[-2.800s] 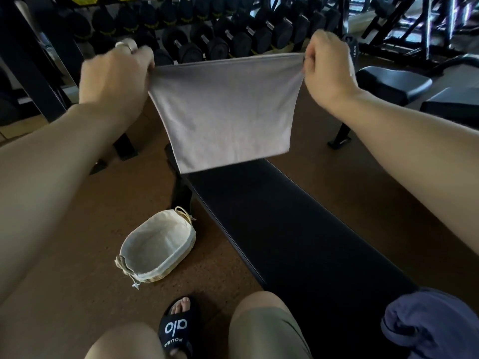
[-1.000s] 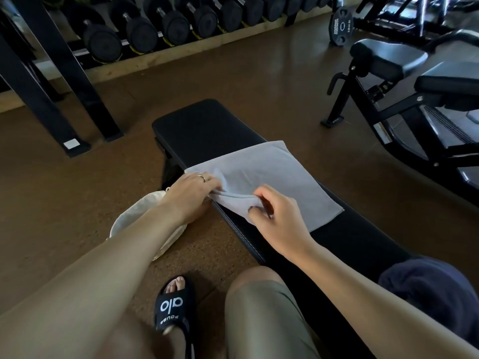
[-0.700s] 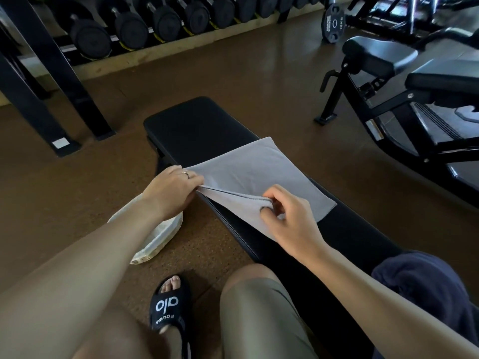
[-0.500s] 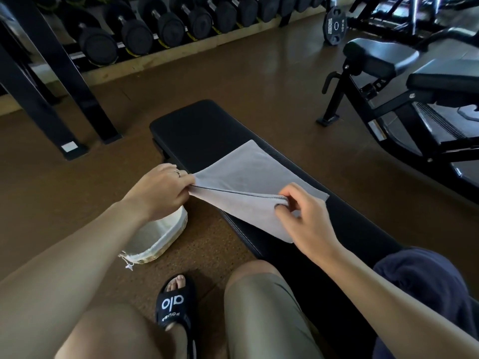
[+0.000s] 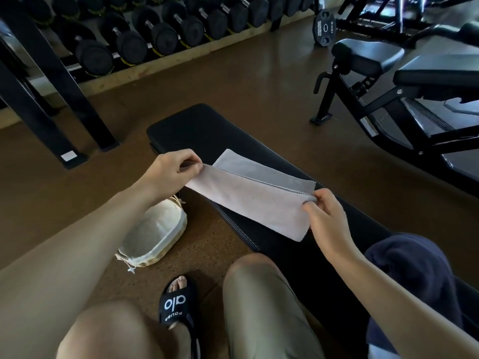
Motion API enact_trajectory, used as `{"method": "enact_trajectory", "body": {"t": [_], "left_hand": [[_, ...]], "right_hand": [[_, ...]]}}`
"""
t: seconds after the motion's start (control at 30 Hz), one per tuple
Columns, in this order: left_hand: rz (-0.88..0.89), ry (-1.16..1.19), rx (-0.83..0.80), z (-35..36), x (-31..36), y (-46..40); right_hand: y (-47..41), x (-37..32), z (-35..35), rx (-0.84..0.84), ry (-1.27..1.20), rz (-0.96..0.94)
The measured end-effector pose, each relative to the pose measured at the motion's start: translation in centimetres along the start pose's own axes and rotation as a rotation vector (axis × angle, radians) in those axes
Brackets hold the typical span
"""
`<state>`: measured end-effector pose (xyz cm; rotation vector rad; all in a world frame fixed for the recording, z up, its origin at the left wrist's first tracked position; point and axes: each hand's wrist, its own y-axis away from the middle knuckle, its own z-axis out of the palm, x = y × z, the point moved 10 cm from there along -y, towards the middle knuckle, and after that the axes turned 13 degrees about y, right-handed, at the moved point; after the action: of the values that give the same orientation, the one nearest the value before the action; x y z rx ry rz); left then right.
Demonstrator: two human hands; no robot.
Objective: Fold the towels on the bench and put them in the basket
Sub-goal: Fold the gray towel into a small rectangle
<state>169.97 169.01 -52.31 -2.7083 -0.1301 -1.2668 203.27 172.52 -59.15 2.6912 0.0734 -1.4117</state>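
1. Nearest me, a dark blue towel [image 5: 420, 275] lies bunched on the bench [image 5: 261, 149] at my right.
2. My right hand [image 5: 327, 218] has its grip pinched on the grey towel [image 5: 256, 195]'s near end.
3. My left hand [image 5: 172, 172] pinches the far end; the folded towel lies across the bench.
4. The basket [image 5: 158, 234] sits on the floor, left of the bench.
5. Dumbbells [image 5: 129, 45] line the far rack.

The towel [image 5: 255, 200] is pale grey with a darker stitched hem, lying on a black bench [image 5: 204, 130]. The basket [image 5: 155, 235] is straw-coloured with a cream cloth lining, on a speckled brown floor [image 5: 233, 81]. The slide sandal [image 5: 176, 304] is black with white lettering, the shorts [image 5: 261, 312] khaki, and the bundled cloth [image 5: 414, 275] dark navy.
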Motion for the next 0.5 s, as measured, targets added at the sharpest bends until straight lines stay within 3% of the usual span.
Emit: {"method": "enact_trajectory", "body": {"t": [0.17,0.5], "left_hand": [[-0.055,0.129,0.078,1.6,-0.8,-3.9],[-0.099,0.025,0.118,4.5,-3.8,-11.1]], "right_hand": [[-2.2,1.8,0.2,0.043,0.016,0.139],[-8.2,3.3,0.3,0.082,0.205,0.193]]}}
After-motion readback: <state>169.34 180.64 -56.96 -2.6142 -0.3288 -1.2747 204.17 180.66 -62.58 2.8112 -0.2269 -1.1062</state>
